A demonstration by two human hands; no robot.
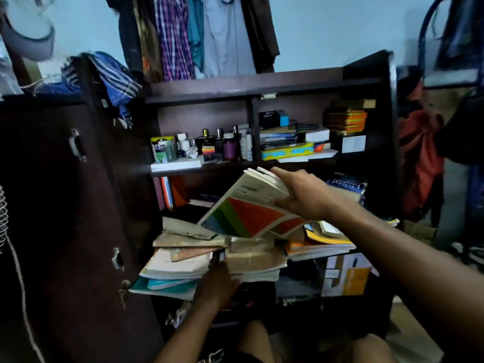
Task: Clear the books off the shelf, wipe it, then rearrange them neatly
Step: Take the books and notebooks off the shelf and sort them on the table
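Books still crowd the middle shelf [264, 280] of the dark cupboard [78, 205]: a loose, sagging heap [217, 255], spines every way, several sticking out past the shelf's front edge.

Right hand [301, 195] grips a small bundle of thin books [251, 205] at its upper right, fingers over the top edge, thumb on the near side. The front one, with a bright striped cover, droops and curls at its lower corner, just above the heap.

Left hand [217, 281] reaches in low at the front of the heap, fingers tucked under or between the books. Cannot tell whether it pinches one or only props the pile.

Clearing looks barely begun; the bundle is the part coming off now.

Risks, as I judge them:
- Bundle held from one side only; floppy covers could fan out and a book slide free.
- Overhanging books at the lower left [167, 284] look ready to tip out if the left hand lets go or tugs one from below.
- Bottles [225, 145] on the shelf above sit near the bundle's upper edge; lifting high could knock them.
- Dim light hides the shelf's back.
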